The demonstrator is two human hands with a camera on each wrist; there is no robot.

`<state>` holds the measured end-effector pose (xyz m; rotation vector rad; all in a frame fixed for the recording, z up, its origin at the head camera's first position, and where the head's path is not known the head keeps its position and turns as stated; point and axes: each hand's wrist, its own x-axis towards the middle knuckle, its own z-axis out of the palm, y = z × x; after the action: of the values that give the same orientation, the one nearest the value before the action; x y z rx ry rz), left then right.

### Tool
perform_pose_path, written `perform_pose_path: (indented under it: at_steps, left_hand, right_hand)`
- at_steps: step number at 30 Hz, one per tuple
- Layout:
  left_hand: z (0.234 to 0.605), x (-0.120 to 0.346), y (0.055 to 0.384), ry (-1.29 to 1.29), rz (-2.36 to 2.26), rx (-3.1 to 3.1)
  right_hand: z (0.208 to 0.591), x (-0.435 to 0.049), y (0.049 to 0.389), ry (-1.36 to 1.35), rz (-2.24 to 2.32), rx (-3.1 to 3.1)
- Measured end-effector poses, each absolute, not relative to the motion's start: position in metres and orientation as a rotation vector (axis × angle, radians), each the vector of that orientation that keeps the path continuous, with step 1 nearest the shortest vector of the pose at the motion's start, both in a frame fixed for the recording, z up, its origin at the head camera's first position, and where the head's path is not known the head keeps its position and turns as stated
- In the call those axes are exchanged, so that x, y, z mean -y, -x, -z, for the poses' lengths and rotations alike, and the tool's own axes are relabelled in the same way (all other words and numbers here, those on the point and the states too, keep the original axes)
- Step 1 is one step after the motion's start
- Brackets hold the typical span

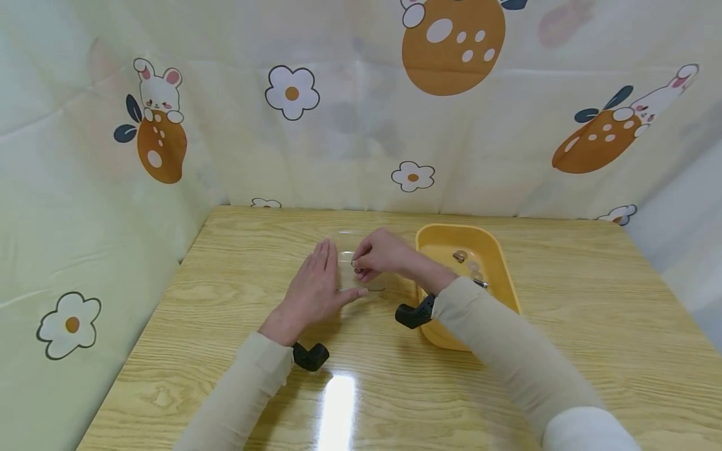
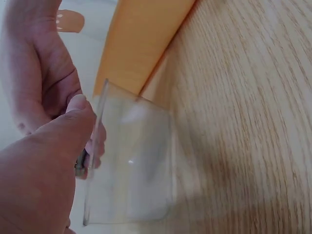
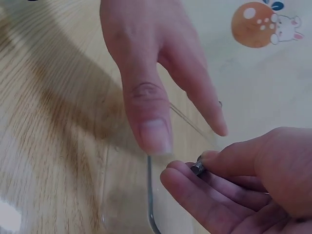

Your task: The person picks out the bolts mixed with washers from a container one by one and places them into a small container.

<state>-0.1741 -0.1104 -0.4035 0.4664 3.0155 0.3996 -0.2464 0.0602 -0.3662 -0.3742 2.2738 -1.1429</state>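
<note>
A clear plastic box (image 2: 131, 165) stands on the table between the two hands. My left hand (image 1: 317, 285) steadies it: its straight fingers lie along the left side, and its thumb (image 3: 152, 129) stretches across the near rim. Over the box, my right hand (image 1: 382, 254) pinches a small metal piece (image 3: 197, 168) between thumb and fingertips. That piece looks like a short bolt, but the fingers cover most of it. In the left wrist view, the metal piece (image 2: 81, 163) shows just behind the box's rim.
To the right stands a yellow-orange tray (image 1: 502, 269), partly under the right forearm. Inside it are several small metal pieces (image 1: 459, 257) and round washer-like discs (image 1: 474, 266). A patterned curtain (image 1: 350, 144) hangs behind the wooden table (image 1: 581, 300).
</note>
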Motion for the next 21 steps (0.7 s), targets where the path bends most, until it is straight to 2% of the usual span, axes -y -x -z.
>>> perform_pose_path:
  at_steps: [21]
  left_hand:
    - [0.412,0.108,0.176,-0.403,-0.258,-3.014]
  right_hand:
    - [0.385,-0.032,0.252,0.512,0.851,-2.36]
